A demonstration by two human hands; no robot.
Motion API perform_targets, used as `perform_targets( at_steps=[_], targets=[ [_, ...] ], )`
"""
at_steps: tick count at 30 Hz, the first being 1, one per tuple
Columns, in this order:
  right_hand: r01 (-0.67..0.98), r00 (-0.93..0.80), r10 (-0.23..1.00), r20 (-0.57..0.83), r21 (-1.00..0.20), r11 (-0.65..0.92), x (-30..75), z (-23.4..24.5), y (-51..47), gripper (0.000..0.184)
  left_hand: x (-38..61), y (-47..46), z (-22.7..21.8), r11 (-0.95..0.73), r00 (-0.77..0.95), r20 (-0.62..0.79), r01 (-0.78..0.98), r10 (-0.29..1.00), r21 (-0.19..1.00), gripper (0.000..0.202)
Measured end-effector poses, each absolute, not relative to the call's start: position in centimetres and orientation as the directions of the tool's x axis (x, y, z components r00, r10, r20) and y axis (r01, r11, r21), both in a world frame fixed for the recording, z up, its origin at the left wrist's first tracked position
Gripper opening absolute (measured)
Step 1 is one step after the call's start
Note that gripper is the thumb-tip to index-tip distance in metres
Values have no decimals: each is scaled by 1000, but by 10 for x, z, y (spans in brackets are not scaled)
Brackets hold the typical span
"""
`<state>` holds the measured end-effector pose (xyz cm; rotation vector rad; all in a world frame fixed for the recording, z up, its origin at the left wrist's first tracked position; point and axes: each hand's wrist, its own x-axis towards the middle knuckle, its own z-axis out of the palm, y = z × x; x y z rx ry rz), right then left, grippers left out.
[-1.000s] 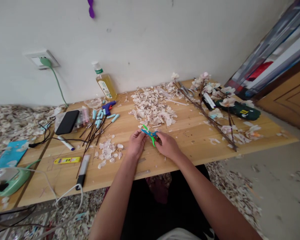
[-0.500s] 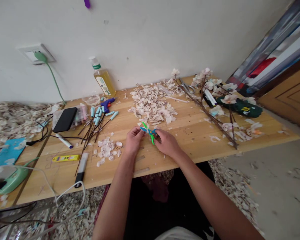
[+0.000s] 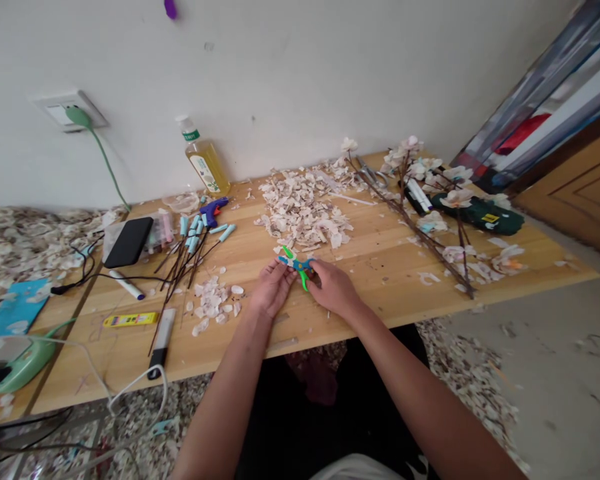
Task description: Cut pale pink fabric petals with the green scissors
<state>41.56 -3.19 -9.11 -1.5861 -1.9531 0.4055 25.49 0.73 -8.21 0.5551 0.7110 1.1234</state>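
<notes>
My right hand (image 3: 334, 288) is closed round the handles of small green and blue scissors (image 3: 304, 265), held just above the table with the blades pointing left. My left hand (image 3: 271, 288) is turned partly palm up, its thumb and fingers pinched on a small pale flake (image 3: 291, 261) at the blades. The flake is partly hidden by the blades and fingertips. Beyond both hands lies a large heap of pale, petal-like flakes (image 3: 305, 207). A smaller group of whiter, rounder flakes (image 3: 213, 299) rests to the left of my left hand.
Left are a glue gun (image 3: 213, 212), thin dark stems (image 3: 180, 263) with blue tips, a black phone (image 3: 129, 241), a yellow box (image 3: 130, 320) and a utility knife (image 3: 163, 340). A bottle (image 3: 205, 163) stands by the wall. Flowered branches (image 3: 415, 227) lie right.
My left hand has rolled outward, its palm now showing more. The scissors' blades look closer together around the pale flake. My right hand stays in nearly the same place.
</notes>
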Motion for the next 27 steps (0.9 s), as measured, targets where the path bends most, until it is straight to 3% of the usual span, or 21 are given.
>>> perform_targets(
  at_steps=[12,18,27],
  targets=[
    [783,-125,962,242,-571,245,416,-90,-31,7,253,13,-88,141,138,-86,-462,987,876,25],
    [776,-132,961,245,-578,254,416,-88,-32,10,241,18,-93,101,148,-62,-269,987,958,27],
    [768,-141,960,240,-586,259,416,-88,-32,10,238,17,-87,78,152,-49,-190,987,979,24]
  ],
)
